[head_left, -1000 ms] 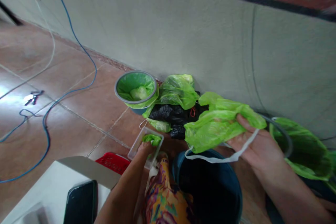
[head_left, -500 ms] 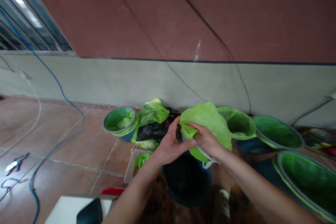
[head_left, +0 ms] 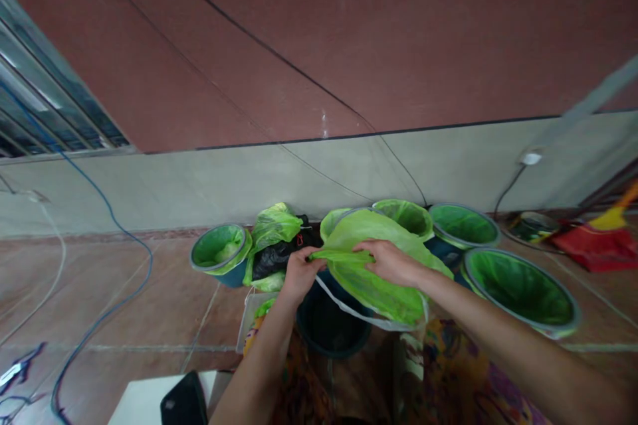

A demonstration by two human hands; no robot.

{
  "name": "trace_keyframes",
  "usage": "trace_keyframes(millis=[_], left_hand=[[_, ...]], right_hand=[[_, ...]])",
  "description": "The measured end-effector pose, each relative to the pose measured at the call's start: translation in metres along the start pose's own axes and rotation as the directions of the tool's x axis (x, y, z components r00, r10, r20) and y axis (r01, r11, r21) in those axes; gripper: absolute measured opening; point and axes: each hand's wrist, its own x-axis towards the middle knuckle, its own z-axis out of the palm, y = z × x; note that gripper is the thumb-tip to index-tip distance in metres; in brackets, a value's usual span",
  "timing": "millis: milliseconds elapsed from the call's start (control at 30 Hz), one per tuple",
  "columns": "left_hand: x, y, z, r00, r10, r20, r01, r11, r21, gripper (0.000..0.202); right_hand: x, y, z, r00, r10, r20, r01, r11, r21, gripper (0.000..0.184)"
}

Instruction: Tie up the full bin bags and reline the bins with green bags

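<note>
A light green plastic bag (head_left: 389,285) with a white drawstring along its lower edge is spread between my hands. My left hand (head_left: 302,273) pinches a gathered strip of it at the left end. On the same strip, further right, my right hand (head_left: 391,261) grips the plastic with the thumb and fingers together. Below the bag stands a dark bin (head_left: 333,329), its inside bare and unlined. Part of that bin's rim is hidden by the bag and my left forearm.
Lined bins stand to the left (head_left: 219,265) and right (head_left: 521,289). A black bag (head_left: 272,259) lies by the wall beside more green plastic. A white surface with a black phone-like object (head_left: 184,402) is at lower left. A blue cable (head_left: 114,212) crosses the floor; a red dustpan (head_left: 598,246) sits far right.
My hands have moved apart and drawn the green bag's gathered part into a strip. The bag has spread wider and its drawstring now hangs in a long curve. The view has shifted right.
</note>
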Motion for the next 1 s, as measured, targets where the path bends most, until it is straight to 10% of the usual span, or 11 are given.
trace_keyframes(millis=[333,533,700,833,1000], left_hand=[[-0.020,-0.014,-0.037,0.989,-0.074,-0.126,0.119,0.909,0.399,0.032],[-0.030,-0.015,-0.047,0.965,-0.122,-0.233,0.228,0.829,0.511,0.031],[-0.032,-0.014,-0.053,0.913,-0.280,-0.296,0.348,0.914,0.209,0.019],[-0.036,-0.017,-0.055,0.904,-0.400,-0.150,0.353,0.897,-0.268,0.022],[-0.046,-0.024,-0.067,0.954,-0.282,0.097,0.298,0.917,-0.267,0.048]], right_hand=[[-0.042,0.016,-0.059,0.962,0.137,-0.236,-0.217,0.909,-0.357,0.040],[-0.050,0.035,-0.067,0.797,0.430,-0.424,-0.438,0.895,0.083,0.026],[-0.059,0.036,-0.062,0.648,0.733,-0.205,-0.409,0.562,0.719,0.014],[-0.071,0.032,-0.059,0.705,0.707,0.045,-0.421,0.367,0.829,0.015],[-0.091,0.042,-0.060,0.800,0.516,0.306,-0.494,0.276,0.825,0.029]])
